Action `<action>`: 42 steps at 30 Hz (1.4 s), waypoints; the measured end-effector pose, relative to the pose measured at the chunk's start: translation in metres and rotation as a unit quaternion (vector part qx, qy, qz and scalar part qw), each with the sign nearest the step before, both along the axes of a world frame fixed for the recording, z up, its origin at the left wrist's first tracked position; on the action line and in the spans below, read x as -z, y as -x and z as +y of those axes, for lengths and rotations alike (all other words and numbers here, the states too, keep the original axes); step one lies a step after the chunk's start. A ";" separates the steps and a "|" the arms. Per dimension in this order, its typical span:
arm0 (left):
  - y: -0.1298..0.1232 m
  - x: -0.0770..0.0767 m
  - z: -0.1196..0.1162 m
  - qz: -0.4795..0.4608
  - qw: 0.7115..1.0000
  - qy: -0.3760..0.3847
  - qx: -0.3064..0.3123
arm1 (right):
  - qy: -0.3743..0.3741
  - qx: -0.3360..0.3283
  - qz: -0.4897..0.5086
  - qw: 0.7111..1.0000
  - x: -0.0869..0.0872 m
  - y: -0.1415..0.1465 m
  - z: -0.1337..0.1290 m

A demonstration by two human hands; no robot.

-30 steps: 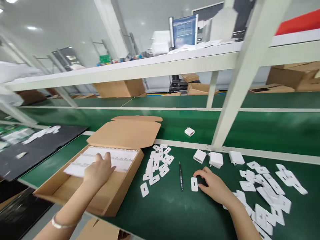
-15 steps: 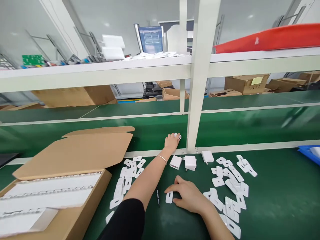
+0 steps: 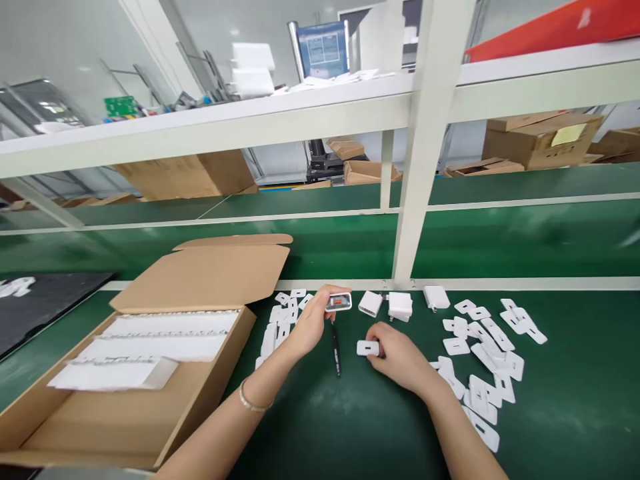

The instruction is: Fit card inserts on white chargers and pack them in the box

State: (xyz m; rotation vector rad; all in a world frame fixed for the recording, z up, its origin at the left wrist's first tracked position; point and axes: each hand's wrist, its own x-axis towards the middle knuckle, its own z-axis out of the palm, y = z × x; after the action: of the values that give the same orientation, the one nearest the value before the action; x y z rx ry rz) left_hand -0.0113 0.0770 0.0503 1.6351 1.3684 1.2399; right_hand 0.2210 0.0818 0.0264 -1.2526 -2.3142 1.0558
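My left hand (image 3: 314,325) is closed around a small white plastic housing (image 3: 339,302); its open end faces me and shows grey and orange parts inside. Between the thumb and fingers of my right hand (image 3: 397,353) is a white cover plate (image 3: 367,348) with a dark slot, held just above the green worktop. A black pen-like tool (image 3: 336,350) lies between the two hands. Beyond my right hand stand several more white housings, among them one at the left (image 3: 371,303), a middle pair (image 3: 400,305) and one at the right (image 3: 437,298).
Loose white plates (image 3: 484,347) are scattered at the right, with more plates (image 3: 280,320) left of my left hand. An open cardboard box (image 3: 185,400) with white inserts fills the left side. A white post (image 3: 425,147) rises behind the worktop, carrying a shelf (image 3: 320,113).
My left hand has come back from the ledge, bringing the housing with its open end towards me. My right hand has lifted the cover plate and turned it sideways. The view has shifted.
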 end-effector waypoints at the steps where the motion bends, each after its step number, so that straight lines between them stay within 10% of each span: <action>1: 0.003 -0.003 -0.017 -0.016 1.000 0.002 0.003 | -0.008 0.013 0.025 1.000 -0.001 0.000 0.001; 9: 0.002 0.009 -0.054 -0.029 0.997 0.065 -0.009 | -0.099 0.042 0.300 0.948 -0.011 0.020 -0.011; 29: -0.024 0.052 -0.064 -0.070 0.994 -0.039 0.073 | 0.083 0.021 0.209 0.974 -0.001 0.039 -0.027; 42: -0.019 0.050 -0.061 -0.053 0.991 -0.097 0.080 | 0.035 0.048 0.269 0.961 0.011 0.043 -0.031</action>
State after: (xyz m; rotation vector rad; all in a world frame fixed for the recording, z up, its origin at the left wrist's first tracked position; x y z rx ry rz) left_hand 0.0072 0.0159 0.0000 1.7465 1.0585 1.3768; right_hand 0.1785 0.0511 0.0155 -0.9375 -1.8015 1.2655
